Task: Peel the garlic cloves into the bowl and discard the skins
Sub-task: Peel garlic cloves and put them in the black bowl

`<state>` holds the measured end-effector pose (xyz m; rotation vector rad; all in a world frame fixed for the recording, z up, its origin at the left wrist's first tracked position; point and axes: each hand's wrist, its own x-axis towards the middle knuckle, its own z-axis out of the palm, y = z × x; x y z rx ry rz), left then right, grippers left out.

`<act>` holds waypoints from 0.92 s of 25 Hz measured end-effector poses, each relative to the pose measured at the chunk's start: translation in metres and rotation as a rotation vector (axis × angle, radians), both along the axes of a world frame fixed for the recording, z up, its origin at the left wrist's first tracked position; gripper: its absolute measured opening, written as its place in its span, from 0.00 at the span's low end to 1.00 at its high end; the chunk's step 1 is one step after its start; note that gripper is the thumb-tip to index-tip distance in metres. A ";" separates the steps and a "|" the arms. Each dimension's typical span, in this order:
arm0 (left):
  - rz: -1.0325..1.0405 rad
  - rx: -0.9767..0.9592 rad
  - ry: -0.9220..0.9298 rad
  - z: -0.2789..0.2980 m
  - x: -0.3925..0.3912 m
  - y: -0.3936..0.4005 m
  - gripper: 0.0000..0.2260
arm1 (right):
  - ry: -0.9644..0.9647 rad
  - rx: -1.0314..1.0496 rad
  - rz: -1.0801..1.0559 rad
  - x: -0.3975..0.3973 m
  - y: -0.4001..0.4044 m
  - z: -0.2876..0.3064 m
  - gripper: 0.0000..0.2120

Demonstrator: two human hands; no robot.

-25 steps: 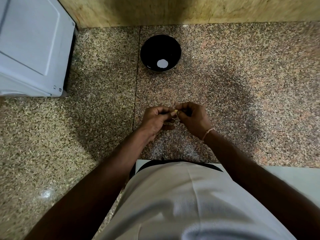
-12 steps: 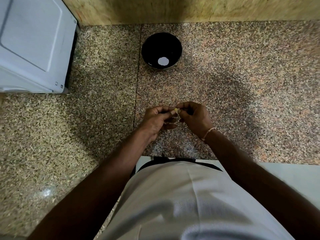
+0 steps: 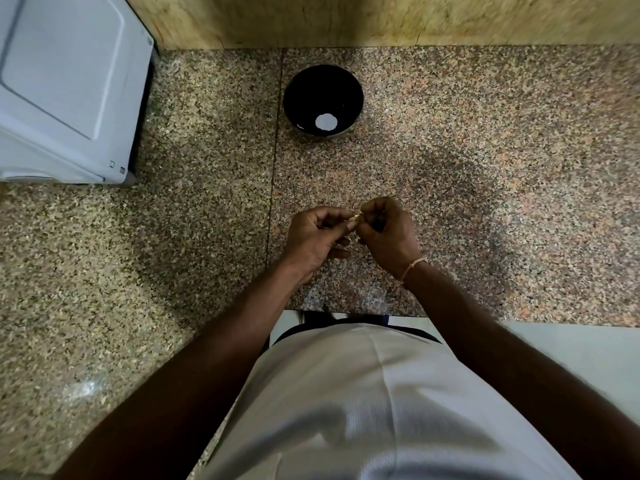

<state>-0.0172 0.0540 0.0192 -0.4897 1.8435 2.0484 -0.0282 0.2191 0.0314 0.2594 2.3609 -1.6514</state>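
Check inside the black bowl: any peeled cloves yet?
Inside the black bowl only one pale round spot shows, possibly a reflection. No cloves discernible; the interior is too dark to be sure.

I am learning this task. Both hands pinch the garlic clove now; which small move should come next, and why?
Probably pull the skin off: the left hand and right hand pinch the garlic clove between fingertips above the counter, apart from the black bowl.

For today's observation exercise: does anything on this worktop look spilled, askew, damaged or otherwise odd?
Nothing stands out. The black bowl sits upright on the stone counter, and no spill or loose skins show around it. Both hands, left hand and right hand, pinch a small garlic clove between them above the counter.
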 end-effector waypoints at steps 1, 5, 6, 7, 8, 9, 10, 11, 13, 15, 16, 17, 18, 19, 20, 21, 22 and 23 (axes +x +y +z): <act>0.005 -0.006 -0.005 -0.001 0.000 0.000 0.07 | -0.001 -0.009 -0.005 0.001 0.000 -0.001 0.11; 0.023 0.000 -0.072 -0.004 0.000 -0.001 0.03 | -0.010 -0.054 -0.015 0.003 -0.004 -0.005 0.12; 0.030 0.016 -0.092 -0.004 0.000 -0.001 0.03 | -0.011 -0.057 -0.016 0.003 -0.005 -0.005 0.12; 0.037 0.035 -0.110 -0.005 0.000 -0.002 0.03 | -0.015 -0.060 -0.018 0.003 -0.005 -0.006 0.12; 0.045 0.054 -0.126 -0.006 0.000 -0.002 0.04 | -0.025 -0.072 -0.024 0.003 -0.006 -0.006 0.12; 0.057 0.072 -0.140 -0.007 0.000 -0.004 0.05 | -0.043 -0.099 -0.039 0.003 -0.007 -0.006 0.11; 0.074 0.088 -0.152 -0.008 0.000 -0.005 0.04 | -0.064 -0.138 -0.064 0.003 -0.007 -0.007 0.11; 0.095 0.100 -0.161 -0.009 0.001 -0.007 0.04 | -0.085 -0.169 -0.090 0.003 -0.006 -0.008 0.10; 0.129 0.104 -0.169 -0.012 0.002 -0.010 0.04 | -0.092 -0.144 -0.105 0.003 -0.004 -0.012 0.10; 0.152 0.099 -0.171 -0.015 0.003 -0.014 0.05 | -0.025 0.035 -0.033 0.004 -0.002 -0.017 0.08; 0.160 0.102 -0.175 -0.016 0.003 -0.015 0.05 | 0.008 0.126 0.020 0.005 -0.001 -0.018 0.07; 0.166 0.106 -0.179 -0.017 0.004 -0.016 0.06 | 0.028 0.191 0.065 0.006 -0.002 -0.019 0.06; 0.170 0.110 -0.182 -0.018 0.004 -0.017 0.06 | 0.038 0.221 0.096 0.007 -0.003 -0.020 0.06; 0.173 0.113 -0.184 -0.017 0.004 -0.018 0.05 | 0.045 0.231 0.114 0.008 -0.004 -0.021 0.07; 0.175 0.115 -0.185 -0.017 0.004 -0.019 0.05 | 0.052 0.231 0.124 0.008 -0.005 -0.022 0.07; 0.174 0.118 -0.186 -0.017 0.004 -0.019 0.05 | 0.061 0.232 0.130 0.008 -0.006 -0.021 0.08; 0.172 0.122 -0.187 -0.017 0.004 -0.020 0.05 | 0.071 0.239 0.135 0.008 -0.007 -0.021 0.07; 0.171 0.125 -0.188 -0.017 0.004 -0.020 0.05 | 0.083 0.250 0.137 0.008 -0.006 -0.021 0.07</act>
